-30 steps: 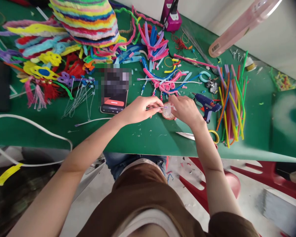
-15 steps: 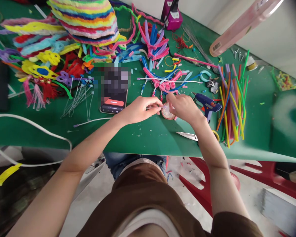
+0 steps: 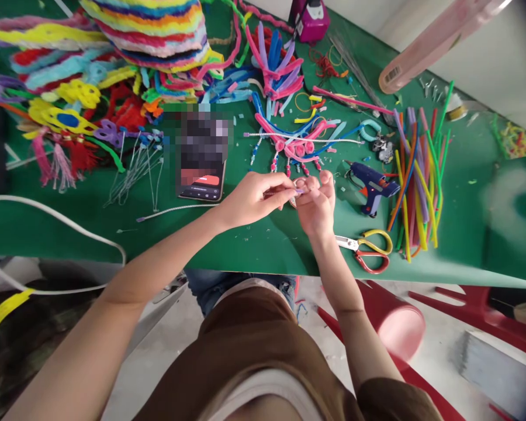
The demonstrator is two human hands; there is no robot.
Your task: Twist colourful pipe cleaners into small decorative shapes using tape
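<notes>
Head view: my two hands pinched together on a small purple piece over the green table, just right of the phone.

My left hand [image 3: 256,199] has thumb and forefinger closed on a short purple piece [image 3: 298,189], probably pipe-cleaner; my right hand [image 3: 316,202] is curled palm-up, fingertips meeting the same piece. Judged done: a pink-and-blue pipe-cleaner figure [image 3: 296,143] with beaded dangles lies just beyond the phone's [image 3: 200,158] right side, and finished striped pieces [image 3: 149,29] are heaped beyond the phone. Judged left: the loose pipe-cleaner stems [image 3: 416,175] far right of the phone, with glue gun [image 3: 370,186] and scissors [image 3: 368,250] lying idle between. Hard to make out: the purple piece's shape, hidden by my fingers; whatever lies under my right hand; the phone screen is blurred; the green table [image 3: 267,245] is cut off at both sides.
</notes>
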